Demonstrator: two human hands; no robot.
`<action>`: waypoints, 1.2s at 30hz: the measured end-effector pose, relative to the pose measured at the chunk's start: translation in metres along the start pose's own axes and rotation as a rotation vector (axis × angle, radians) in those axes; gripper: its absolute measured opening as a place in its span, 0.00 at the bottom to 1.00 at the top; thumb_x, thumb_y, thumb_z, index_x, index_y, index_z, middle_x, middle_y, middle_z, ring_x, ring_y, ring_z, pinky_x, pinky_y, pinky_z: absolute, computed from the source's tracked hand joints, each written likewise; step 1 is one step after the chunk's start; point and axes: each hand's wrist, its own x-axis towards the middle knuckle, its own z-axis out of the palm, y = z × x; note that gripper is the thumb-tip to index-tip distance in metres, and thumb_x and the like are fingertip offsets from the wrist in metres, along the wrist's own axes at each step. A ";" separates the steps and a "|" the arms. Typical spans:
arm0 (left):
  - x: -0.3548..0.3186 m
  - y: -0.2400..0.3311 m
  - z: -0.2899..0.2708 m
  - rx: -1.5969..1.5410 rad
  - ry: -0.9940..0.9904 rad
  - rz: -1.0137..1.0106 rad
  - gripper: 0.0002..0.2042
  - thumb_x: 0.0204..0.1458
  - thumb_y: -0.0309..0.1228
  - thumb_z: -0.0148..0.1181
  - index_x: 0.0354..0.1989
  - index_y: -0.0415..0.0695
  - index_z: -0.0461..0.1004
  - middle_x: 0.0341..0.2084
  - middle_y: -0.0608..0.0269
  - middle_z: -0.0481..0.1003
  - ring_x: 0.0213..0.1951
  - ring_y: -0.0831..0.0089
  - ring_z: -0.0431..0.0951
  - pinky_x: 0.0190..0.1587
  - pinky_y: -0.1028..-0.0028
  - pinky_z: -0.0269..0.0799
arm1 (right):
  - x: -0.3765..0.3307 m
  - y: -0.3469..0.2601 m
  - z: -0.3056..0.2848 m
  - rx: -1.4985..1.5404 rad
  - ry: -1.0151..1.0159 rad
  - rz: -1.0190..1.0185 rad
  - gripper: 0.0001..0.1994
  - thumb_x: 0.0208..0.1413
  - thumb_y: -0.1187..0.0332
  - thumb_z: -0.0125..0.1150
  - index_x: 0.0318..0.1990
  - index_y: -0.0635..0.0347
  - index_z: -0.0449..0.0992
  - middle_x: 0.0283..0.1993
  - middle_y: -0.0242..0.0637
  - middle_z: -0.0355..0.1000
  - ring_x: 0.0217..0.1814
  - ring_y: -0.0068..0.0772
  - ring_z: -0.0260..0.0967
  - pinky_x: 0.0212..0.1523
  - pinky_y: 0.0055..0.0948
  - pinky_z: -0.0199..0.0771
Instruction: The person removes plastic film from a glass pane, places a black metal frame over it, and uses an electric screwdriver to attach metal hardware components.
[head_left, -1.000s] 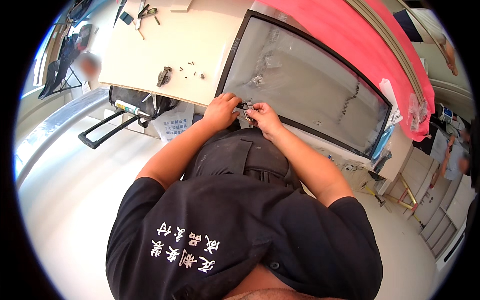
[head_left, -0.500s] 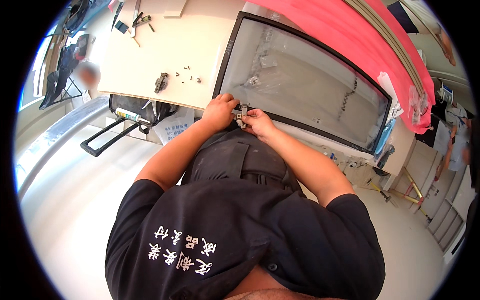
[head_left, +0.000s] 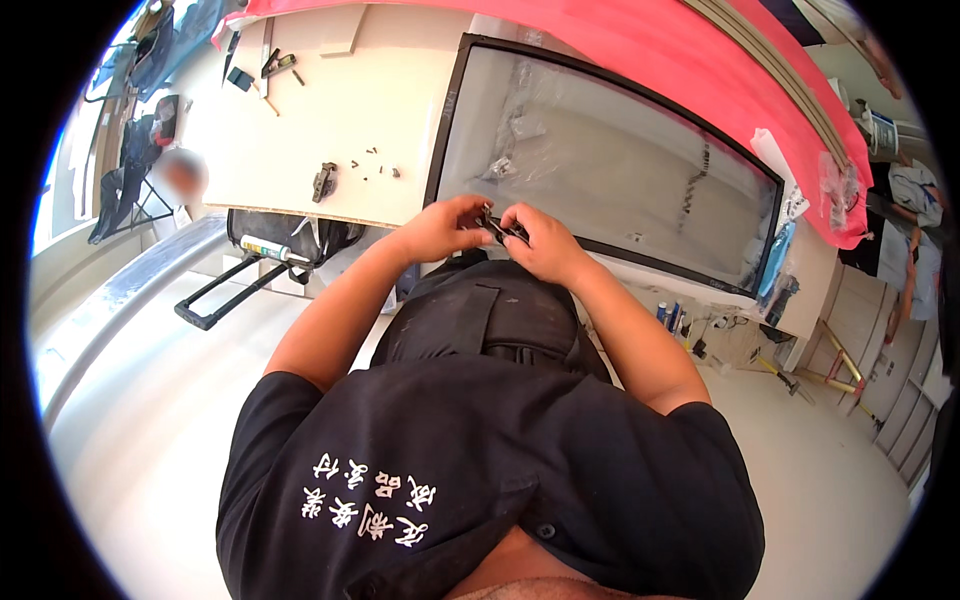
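Note:
A small dark metal cabinet hinge (head_left: 494,224) is held between my hands, at the near edge of a black-framed glass panel (head_left: 610,150). My left hand (head_left: 445,230) pinches its left side with thumb and fingers. My right hand (head_left: 545,243) closes round its other end, hiding part of it. A second hinge (head_left: 324,182) lies on the pale board (head_left: 390,100) to the left. Several small screws (head_left: 368,167) are scattered beside that hinge.
At the board's far left lie a square ruler (head_left: 266,55) and small tools (head_left: 279,65). A sealant tube (head_left: 266,248) rests by a black trolley handle (head_left: 205,310). Pink sheeting (head_left: 640,60) runs behind the glass. Other people are at the far right.
The hinge has been lifted from upright at the frame's edge and turned in my fingers. My right hand has shifted up and closed further round it.

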 end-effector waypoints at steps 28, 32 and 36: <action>-0.011 0.012 0.046 0.575 0.259 -0.151 0.23 0.46 0.48 0.73 0.47 0.47 0.81 0.38 0.58 0.83 0.42 0.57 0.83 0.45 0.62 0.77 | -0.021 0.022 0.019 -0.184 0.061 0.158 0.27 0.42 0.47 0.76 0.41 0.60 0.79 0.36 0.50 0.79 0.42 0.57 0.77 0.44 0.47 0.76; -0.006 0.002 0.045 0.594 0.254 -0.142 0.24 0.47 0.46 0.72 0.50 0.47 0.80 0.38 0.58 0.84 0.40 0.57 0.83 0.44 0.61 0.78 | -0.020 0.026 0.025 -0.115 0.063 0.219 0.28 0.43 0.46 0.76 0.40 0.62 0.79 0.34 0.50 0.79 0.39 0.53 0.78 0.41 0.43 0.76; -0.003 -0.012 0.034 0.436 0.314 -0.130 0.22 0.50 0.41 0.71 0.51 0.45 0.78 0.38 0.59 0.83 0.40 0.58 0.82 0.45 0.62 0.77 | -0.010 0.054 0.044 0.371 -0.031 0.404 0.22 0.52 0.48 0.72 0.37 0.61 0.79 0.31 0.41 0.80 0.32 0.34 0.77 0.32 0.30 0.73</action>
